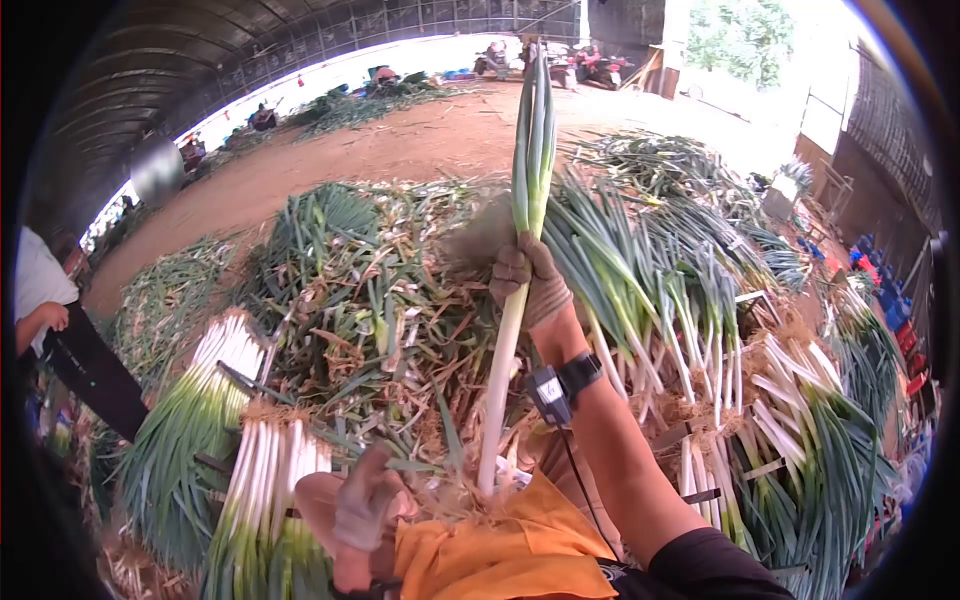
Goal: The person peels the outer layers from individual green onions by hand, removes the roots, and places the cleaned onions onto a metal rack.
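My right hand [528, 280], in a grey work glove, is closed around a long green onion [503, 370]. The onion stands nearly upright, its green leaves pointing up and away and its white root end near my lap. Low in front of me is my left hand [362, 505], also gloved and smeared by motion. It is beside the orange cloth [510, 550] over my lap, and I cannot make out its fingers. Beyond the hands spreads a heap of stripped leaves [370, 290]. A dark blurred patch hangs just left of my right hand.
Bundled green onions [265, 480] lie at my left, with more bundles [810, 450] at my right. Loose green onions [650, 270] lie ahead on the right. A person [45, 300] stands at far left. Motorbikes [595, 68] are parked at the back of the shed.
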The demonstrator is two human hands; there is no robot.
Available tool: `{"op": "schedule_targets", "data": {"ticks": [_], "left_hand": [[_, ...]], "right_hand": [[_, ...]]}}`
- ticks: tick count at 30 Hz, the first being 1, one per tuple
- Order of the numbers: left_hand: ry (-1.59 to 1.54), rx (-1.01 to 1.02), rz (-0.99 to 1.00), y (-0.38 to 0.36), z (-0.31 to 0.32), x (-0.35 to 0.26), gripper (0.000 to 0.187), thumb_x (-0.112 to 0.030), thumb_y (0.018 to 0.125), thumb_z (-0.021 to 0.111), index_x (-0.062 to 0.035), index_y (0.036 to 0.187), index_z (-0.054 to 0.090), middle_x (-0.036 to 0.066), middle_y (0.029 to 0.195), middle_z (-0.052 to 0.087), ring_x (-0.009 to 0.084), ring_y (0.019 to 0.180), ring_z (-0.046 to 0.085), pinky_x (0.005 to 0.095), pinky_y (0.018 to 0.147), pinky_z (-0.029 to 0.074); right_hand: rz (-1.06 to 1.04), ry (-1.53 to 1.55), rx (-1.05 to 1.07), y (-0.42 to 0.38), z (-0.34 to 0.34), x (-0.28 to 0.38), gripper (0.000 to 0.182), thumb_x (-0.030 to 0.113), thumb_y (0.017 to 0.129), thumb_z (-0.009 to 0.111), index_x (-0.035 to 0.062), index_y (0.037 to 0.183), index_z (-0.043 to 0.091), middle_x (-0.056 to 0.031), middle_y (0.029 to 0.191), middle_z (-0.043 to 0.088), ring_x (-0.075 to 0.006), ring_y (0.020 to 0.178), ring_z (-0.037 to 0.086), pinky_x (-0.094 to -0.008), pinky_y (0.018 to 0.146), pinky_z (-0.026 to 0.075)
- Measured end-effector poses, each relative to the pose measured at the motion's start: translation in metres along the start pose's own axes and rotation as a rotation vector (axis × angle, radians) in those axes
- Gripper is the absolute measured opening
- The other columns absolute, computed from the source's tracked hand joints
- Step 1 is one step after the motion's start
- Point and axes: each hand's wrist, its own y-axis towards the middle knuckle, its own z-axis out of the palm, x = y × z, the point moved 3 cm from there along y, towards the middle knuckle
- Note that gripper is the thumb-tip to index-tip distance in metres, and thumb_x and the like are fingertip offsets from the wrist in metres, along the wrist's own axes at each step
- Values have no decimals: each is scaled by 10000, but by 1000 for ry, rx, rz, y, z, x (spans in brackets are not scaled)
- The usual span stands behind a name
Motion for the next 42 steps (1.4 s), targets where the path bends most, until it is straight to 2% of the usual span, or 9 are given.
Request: {"op": "schedule_targets", "data": {"ticks": [1,3,9,11,18,22,29,32,42], "left_hand": [[6,37,43,11,10,-10,241,-200,829,609,-14,973,559,85,798,567,156,662,538,303,565,449],[50,94,94,23,39,-14,244,-209,830,605,-15,975,569,88,808,580,163,677,546,308,585,453],[85,356,99,8,99,34,260,-233,833,592,-19,980,600,95,838,618,184,723,570,324,647,466],[-324,365,59,-3,92,35,194,-202,847,565,-33,923,623,99,868,629,188,748,577,324,671,469],[184,213,11,-32,57,54,173,-153,846,540,-22,954,569,111,909,609,200,790,568,303,690,469],[173,292,-126,-39,50,55,228,-162,833,557,-23,1013,535,122,952,594,212,831,564,312,709,466],[210,227,-247,-57,27,90,358,-178,812,586,-25,1116,475,142,1028,570,232,903,558,328,741,461],[249,191,-297,-54,17,95,418,-185,803,598,-26,1160,449,151,1060,559,241,933,555,335,755,458],[70,176,-10,16,53,25,631,-217,753,648,-8,1280,370,214,1167,519,277,1050,542,327,827,441]], "right_hand": [[33,12,39,-4,8,-15,191,264,873,539,75,854,520,38,625,448,-64,562,414,-221,513,384],[-58,-243,-480,-29,39,-42,234,285,876,523,74,971,548,40,616,444,-61,564,408,-222,506,367],[159,-314,-79,-25,10,-82,429,296,833,580,39,1161,477,43,560,407,-67,467,377,-221,443,333],[158,-357,-106,-22,11,-86,438,301,828,564,-19,1120,500,8,525,409,-75,439,388,-222,426,347],[149,-134,-354,-21,25,-80,197,241,878,504,89,994,553,40,631,500,-79,535,491,-222,464,411],[98,22,-80,-5,-4,-76,278,251,866,551,64,1070,524,33,617,476,-68,516,437,-219,469,388],[19,164,-142,-14,-34,-47,241,255,871,551,52,998,516,40,629,452,-48,509,391,-195,461,343],[-12,165,-60,-13,-39,-10,306,222,876,546,37,1118,515,32,658,484,-48,519,409,-212,493,378],[-70,-121,-245,-21,-17,-53,340,136,780,649,54,1069,490,-20,745,506,-125,639,467,-309,616,427]]}}
